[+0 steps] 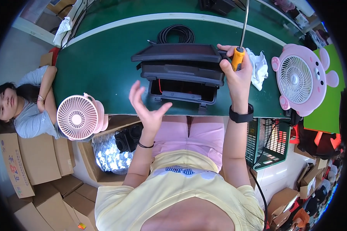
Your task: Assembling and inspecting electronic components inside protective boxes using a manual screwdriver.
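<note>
A black plastic case (181,71) stands on the green table in front of me. Its flat upper panel is tilted, and the lower compartment gapes toward me, with a bit of red wire inside. At the case's right end, my right hand (240,79) is closed around a screwdriver (238,57) with a yellow handle, its long metal shaft pointing up. Fingers of that hand also reach to the corner of the panel. Just left of the compartment, my left hand (147,109) is open, fingers spread, holding nothing.
Behind the case lies a coiled black cable (176,34). A crumpled white cloth (258,69) and a pink animal-shaped fan (297,77) are to the right. On the left are another pink fan (77,117) and a seated person (32,102). A green crate (272,144) stands below the table.
</note>
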A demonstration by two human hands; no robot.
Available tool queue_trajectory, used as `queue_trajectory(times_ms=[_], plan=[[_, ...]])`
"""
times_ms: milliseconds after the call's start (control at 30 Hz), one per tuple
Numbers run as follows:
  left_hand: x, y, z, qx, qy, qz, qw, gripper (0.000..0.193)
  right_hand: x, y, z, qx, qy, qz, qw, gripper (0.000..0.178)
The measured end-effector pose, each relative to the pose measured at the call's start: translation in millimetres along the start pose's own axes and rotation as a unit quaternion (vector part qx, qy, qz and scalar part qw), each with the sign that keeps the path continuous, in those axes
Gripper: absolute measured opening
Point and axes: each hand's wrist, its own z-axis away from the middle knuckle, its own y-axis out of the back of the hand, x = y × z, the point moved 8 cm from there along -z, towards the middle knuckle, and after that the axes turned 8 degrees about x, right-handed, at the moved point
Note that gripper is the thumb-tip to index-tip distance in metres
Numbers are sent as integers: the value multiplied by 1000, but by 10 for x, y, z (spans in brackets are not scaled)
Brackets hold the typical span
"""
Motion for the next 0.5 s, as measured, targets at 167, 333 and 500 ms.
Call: queue_trajectory(times_ms=[167,333,500], plan=[[-333,-75,215,-30,190,96,977,86,-11,-48,-24,-18,1,15,1000,49],[-499,-40,297,40,273,156,948,68,-18,-31,110,-113,9,31,993,60],[-397,-32,144,-16,174,20,984,32,261,85,286,-100,-36,0,994,71]])
